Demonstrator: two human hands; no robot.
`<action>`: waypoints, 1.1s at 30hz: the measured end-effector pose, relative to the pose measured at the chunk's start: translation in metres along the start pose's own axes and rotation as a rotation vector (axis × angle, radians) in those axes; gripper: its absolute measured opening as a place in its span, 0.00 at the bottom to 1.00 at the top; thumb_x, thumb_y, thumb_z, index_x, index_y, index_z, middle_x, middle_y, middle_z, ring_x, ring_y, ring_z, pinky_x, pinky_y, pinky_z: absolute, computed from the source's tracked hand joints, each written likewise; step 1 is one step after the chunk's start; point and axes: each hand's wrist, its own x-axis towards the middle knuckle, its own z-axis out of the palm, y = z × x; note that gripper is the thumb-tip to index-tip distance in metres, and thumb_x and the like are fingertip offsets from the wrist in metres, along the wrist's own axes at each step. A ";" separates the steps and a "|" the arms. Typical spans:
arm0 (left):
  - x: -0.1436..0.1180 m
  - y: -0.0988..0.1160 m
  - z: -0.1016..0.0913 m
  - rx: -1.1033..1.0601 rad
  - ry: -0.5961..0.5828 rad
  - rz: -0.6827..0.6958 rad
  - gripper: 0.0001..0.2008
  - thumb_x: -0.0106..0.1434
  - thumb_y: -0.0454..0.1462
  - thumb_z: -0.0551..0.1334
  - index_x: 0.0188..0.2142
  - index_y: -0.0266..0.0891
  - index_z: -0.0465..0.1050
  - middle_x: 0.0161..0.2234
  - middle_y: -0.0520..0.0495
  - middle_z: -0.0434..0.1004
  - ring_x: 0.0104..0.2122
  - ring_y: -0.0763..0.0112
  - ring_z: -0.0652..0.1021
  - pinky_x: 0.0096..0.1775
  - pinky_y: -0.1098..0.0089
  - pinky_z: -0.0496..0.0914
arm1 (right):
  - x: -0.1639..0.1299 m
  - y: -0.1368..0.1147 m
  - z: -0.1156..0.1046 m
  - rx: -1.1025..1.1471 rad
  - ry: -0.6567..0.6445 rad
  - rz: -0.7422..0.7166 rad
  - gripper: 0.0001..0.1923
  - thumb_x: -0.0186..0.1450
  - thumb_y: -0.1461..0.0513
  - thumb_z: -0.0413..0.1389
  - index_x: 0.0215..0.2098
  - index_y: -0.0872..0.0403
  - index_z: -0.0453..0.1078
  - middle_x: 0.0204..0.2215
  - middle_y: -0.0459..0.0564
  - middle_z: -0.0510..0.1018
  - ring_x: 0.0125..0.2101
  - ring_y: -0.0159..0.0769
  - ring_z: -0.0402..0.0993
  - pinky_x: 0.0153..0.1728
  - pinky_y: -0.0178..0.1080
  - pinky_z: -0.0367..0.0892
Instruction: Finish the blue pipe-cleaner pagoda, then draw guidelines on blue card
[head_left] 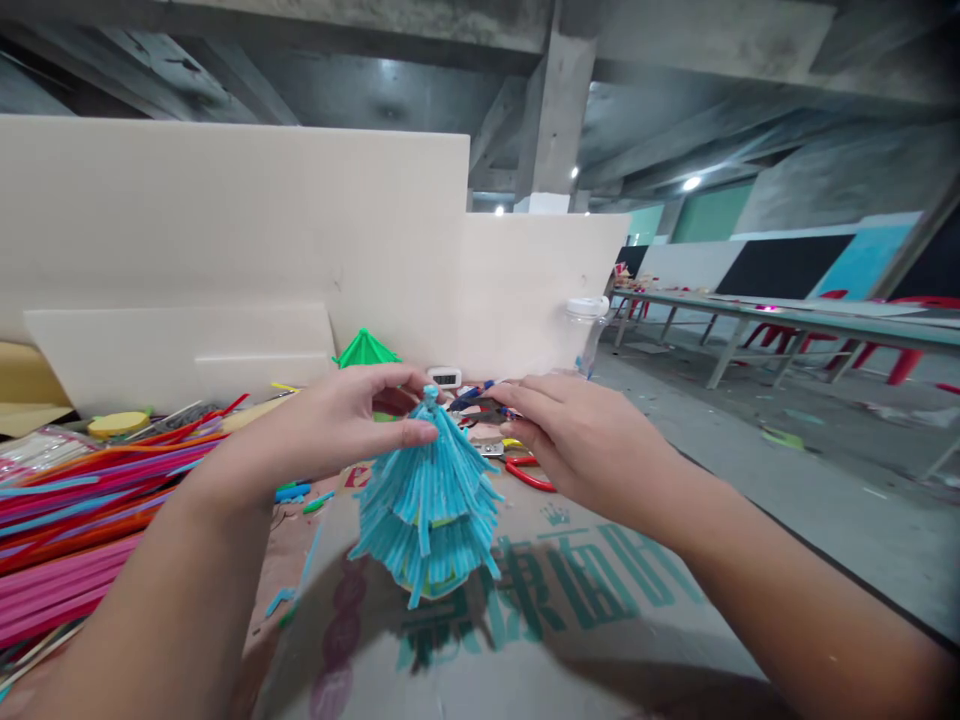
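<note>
A blue tree-shaped craft made of layered fuzzy pipe-cleaner pieces stands on a printed cardboard sheet. My left hand pinches its top between thumb and fingers. My right hand hovers just right of the tip, fingers curled toward it; whether it touches the craft or holds something small is unclear. Blue offcuts lie on the cardboard to the left.
A heap of pink, orange and blue pipe cleaners fills the left. Behind the hands are a green cone craft, red-handled scissors, a small white device and a plastic bottle. White boards back the workspace. Long tables and red chairs stand far right.
</note>
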 end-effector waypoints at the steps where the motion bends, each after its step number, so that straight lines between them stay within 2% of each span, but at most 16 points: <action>1: -0.001 0.000 0.000 0.006 -0.002 0.002 0.18 0.61 0.50 0.68 0.47 0.46 0.73 0.44 0.53 0.79 0.44 0.67 0.78 0.43 0.71 0.72 | 0.000 0.000 0.000 0.010 -0.005 -0.005 0.16 0.72 0.64 0.47 0.53 0.60 0.71 0.45 0.60 0.80 0.42 0.48 0.77 0.42 0.48 0.71; 6: 0.000 0.002 -0.001 0.032 0.029 -0.009 0.18 0.63 0.49 0.65 0.47 0.43 0.74 0.43 0.50 0.79 0.41 0.67 0.79 0.41 0.69 0.73 | 0.001 -0.005 -0.001 0.060 -0.022 -0.116 0.17 0.73 0.65 0.47 0.57 0.52 0.69 0.46 0.52 0.81 0.43 0.45 0.77 0.40 0.46 0.69; 8: 0.001 0.002 -0.001 0.031 0.028 -0.003 0.17 0.64 0.49 0.63 0.47 0.42 0.74 0.42 0.49 0.79 0.41 0.66 0.78 0.41 0.68 0.72 | 0.001 -0.006 0.000 0.035 -0.012 -0.142 0.17 0.73 0.65 0.46 0.57 0.51 0.69 0.45 0.51 0.81 0.43 0.45 0.78 0.41 0.47 0.68; 12: 0.002 0.000 -0.003 0.067 0.016 0.039 0.16 0.67 0.49 0.59 0.44 0.42 0.76 0.39 0.50 0.79 0.40 0.64 0.77 0.40 0.66 0.70 | 0.001 -0.008 0.001 -0.003 0.010 -0.138 0.17 0.72 0.65 0.50 0.58 0.54 0.68 0.47 0.53 0.80 0.45 0.46 0.76 0.42 0.47 0.68; 16: 0.003 -0.001 -0.002 0.035 0.017 0.046 0.16 0.68 0.51 0.58 0.42 0.44 0.77 0.38 0.51 0.79 0.38 0.66 0.76 0.37 0.69 0.68 | 0.000 -0.009 0.000 -0.004 0.054 -0.120 0.15 0.72 0.65 0.48 0.54 0.58 0.70 0.45 0.57 0.79 0.43 0.45 0.76 0.40 0.45 0.69; 21: 0.007 -0.001 0.000 0.030 0.114 0.059 0.15 0.66 0.50 0.61 0.37 0.42 0.78 0.32 0.53 0.77 0.33 0.70 0.74 0.32 0.73 0.65 | 0.000 -0.004 -0.002 -0.026 0.052 -0.064 0.16 0.73 0.64 0.46 0.54 0.60 0.70 0.45 0.58 0.79 0.40 0.46 0.76 0.38 0.44 0.69; 26: 0.010 -0.006 -0.002 0.112 0.138 0.086 0.17 0.68 0.50 0.58 0.41 0.41 0.77 0.35 0.50 0.78 0.36 0.67 0.76 0.35 0.71 0.66 | 0.001 0.000 -0.002 -0.016 0.047 -0.051 0.17 0.72 0.65 0.47 0.55 0.61 0.70 0.41 0.58 0.80 0.36 0.44 0.76 0.33 0.42 0.67; 33: 0.011 -0.007 0.001 0.148 0.134 0.049 0.20 0.70 0.52 0.53 0.45 0.41 0.75 0.35 0.50 0.77 0.34 0.68 0.74 0.34 0.70 0.66 | 0.001 -0.001 0.000 -0.025 0.038 -0.060 0.16 0.73 0.63 0.47 0.54 0.60 0.70 0.45 0.60 0.80 0.42 0.45 0.76 0.40 0.45 0.70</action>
